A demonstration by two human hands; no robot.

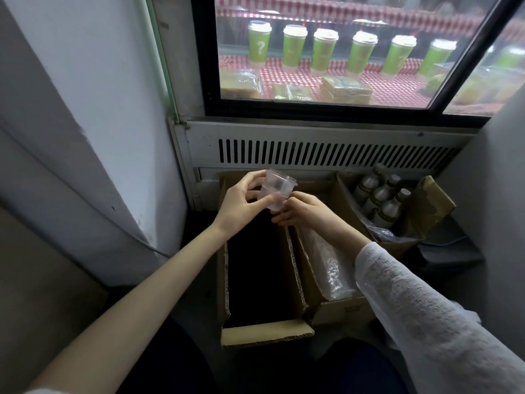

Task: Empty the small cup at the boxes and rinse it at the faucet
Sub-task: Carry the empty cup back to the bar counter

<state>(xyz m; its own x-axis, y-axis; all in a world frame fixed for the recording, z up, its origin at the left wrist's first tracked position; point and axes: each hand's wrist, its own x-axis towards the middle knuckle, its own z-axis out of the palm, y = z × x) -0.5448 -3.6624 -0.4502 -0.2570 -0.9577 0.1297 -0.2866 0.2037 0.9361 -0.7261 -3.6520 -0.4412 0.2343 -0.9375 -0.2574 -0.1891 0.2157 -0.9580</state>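
A small clear plastic cup (277,190) is held in the air above the far end of a long open cardboard box (264,334) whose inside is dark. The cup leans a little, rim up and to the right. My left hand (241,203) wraps its left side with fingers over the top. My right hand (304,213) touches the cup's bottom from the right with its fingertips. What is inside the cup cannot be made out. No faucet is in view.
A second long box (341,308) with stacked clear plastic in wrap lies to the right. Farther right, a box (431,200) holds several bottles. A glass-door chiller (321,52) with green cups stands behind, a vent grille (326,155) below it. A wall is at the left.
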